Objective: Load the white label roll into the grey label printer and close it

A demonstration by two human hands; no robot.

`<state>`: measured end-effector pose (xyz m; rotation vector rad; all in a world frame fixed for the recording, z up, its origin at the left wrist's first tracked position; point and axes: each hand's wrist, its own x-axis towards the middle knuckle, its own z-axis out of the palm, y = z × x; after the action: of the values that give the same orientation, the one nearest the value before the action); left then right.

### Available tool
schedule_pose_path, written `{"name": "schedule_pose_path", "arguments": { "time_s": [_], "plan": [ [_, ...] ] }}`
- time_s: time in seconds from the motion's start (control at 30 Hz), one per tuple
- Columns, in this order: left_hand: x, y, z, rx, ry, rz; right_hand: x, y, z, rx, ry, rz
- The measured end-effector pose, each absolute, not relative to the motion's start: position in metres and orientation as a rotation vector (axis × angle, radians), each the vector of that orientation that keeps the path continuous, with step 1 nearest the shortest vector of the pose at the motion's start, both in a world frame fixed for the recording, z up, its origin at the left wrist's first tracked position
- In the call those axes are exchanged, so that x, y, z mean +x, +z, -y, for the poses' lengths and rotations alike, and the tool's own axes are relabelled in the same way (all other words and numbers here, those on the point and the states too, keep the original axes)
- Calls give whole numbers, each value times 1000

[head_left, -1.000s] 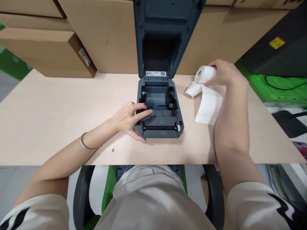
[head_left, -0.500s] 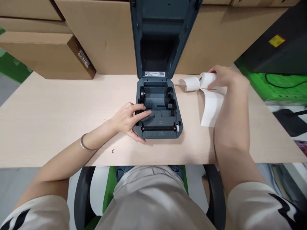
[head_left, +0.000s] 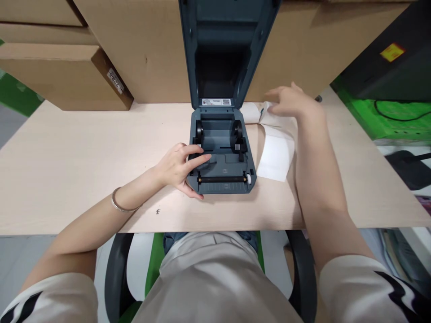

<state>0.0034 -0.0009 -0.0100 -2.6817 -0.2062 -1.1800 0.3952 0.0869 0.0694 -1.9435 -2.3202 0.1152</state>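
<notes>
Left: my left hand (head_left: 180, 167) gripping left wall of printer (head_left: 215, 187), thumb outside near corner, two fingers over rim. Centre: printer on table (head_left: 101, 152), lid (head_left: 229, 33) standing up at far side; likely rigid, moderately heavy; best held by side walls, sparing black roller (head_left: 222, 180). Right: white paper rolls (head_left: 250, 113) beside printer, probably light, best held by ends; loose strip (head_left: 276, 152) seemingly thin, easily creased. Farther right: my right hand (head_left: 292, 101) over rolls, fingers spread, none closed round paper; I cannot tell contact.
</notes>
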Motion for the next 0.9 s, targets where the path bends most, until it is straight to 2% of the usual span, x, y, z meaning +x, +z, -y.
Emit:
{"name": "schedule_pose_path", "arguments": {
  "time_s": [0.27,0.4,0.5,0.7,0.9],
  "plan": [
    [3,-10,1,-2681,-1153,211,352,37,-98,-2096,-122,2508],
    [-1,-16,0,-2705,-1103,293,349,39,-98,-2067,-245,2556],
    [-1,-16,1,-2685,-1091,311,348,63,-88,-2024,-231,2480],
    [3,-9,4,-2657,-1111,244,347,144,-20,-1954,-204,2193],
    [4,-8,5,-2632,-1104,238,346,181,33,-1404,112,2255]
  ]
}}
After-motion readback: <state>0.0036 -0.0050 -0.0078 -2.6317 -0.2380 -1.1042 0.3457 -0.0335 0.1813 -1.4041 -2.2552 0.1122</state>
